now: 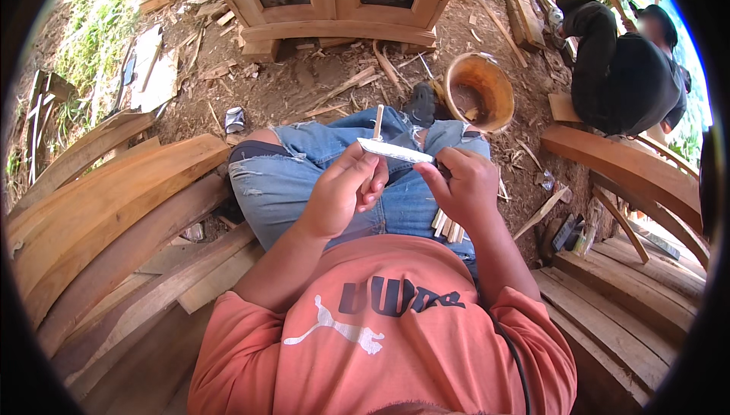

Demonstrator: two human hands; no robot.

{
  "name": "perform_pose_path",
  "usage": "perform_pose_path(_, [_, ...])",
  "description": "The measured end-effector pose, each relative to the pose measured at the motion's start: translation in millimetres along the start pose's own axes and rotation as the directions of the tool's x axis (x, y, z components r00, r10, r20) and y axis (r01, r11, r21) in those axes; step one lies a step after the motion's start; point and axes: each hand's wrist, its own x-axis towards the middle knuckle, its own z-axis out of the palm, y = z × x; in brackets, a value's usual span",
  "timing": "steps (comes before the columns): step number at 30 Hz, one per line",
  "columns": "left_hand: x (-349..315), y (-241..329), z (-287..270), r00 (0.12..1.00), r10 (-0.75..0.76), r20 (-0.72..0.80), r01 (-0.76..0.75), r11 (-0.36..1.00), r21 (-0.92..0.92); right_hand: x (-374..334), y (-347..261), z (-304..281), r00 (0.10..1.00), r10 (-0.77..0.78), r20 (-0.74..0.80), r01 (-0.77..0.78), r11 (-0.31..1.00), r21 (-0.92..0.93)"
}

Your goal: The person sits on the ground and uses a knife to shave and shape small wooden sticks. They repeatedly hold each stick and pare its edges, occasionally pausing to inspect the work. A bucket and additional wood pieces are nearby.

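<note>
My left hand is closed around a thin wooden stick, whose upper end stands up past the fingers. In my right hand is a knife; its bright, whitish blade reaches left across the lower part of the stick to my left fingers. The knife's handle is hidden inside the right fist. Both hands are above my lap, over the torn blue jeans. Several cut wooden sticks lie on the lap below my right wrist.
Curved wooden beams flank me on the left, and more beams and planks on the right. Ahead stand a yellowish bucket and a wooden panelled piece. Another person sits at the far right. Wood scraps litter the ground.
</note>
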Motion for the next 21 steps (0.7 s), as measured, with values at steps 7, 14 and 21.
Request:
perform_pose_path(7, [3.9, -10.9, -3.7, 0.995, 0.088, 0.041, -0.085, 0.994, -0.064, -0.5, 3.2, -1.5, 0.997, 0.027, 0.068, -0.029, 0.999, 0.029])
perform_pose_path(14, [-0.1, -5.1, -5.5, 0.990, 0.043, 0.135, -0.049, 0.998, 0.041, 6.6, 22.8, -3.4, 0.999, -0.035, 0.002, 0.035, 0.999, 0.009])
perform_pose_path(21, [-10.8, -33.1, 12.1, 0.966, -0.082, 0.244, 0.081, 0.997, 0.016, 34.5, 90.5, -19.8, 0.899, 0.387, -0.204, -0.373, 0.922, 0.104])
